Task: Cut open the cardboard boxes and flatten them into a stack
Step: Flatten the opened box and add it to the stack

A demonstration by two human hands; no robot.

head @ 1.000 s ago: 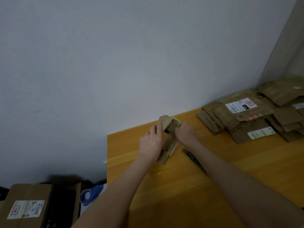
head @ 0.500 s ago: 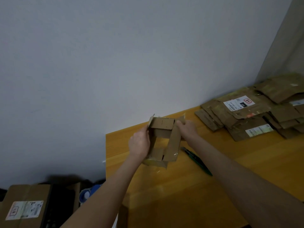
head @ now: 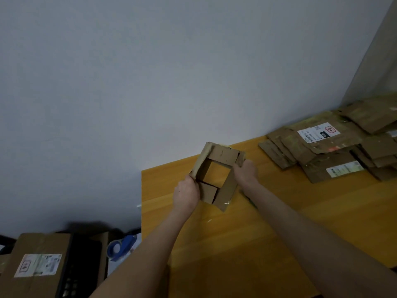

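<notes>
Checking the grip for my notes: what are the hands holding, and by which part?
Both hold the opened cardboard box: the left hand grips its left side wall, the right hand its right side wall.

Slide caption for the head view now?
Left hand and right hand hold an open-ended cardboard box over the table; flattened stack nearby.

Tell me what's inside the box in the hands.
The box is open through: only the table shows inside. A flap covers the lower part; the left hand and right hand hide its side edges.
</notes>
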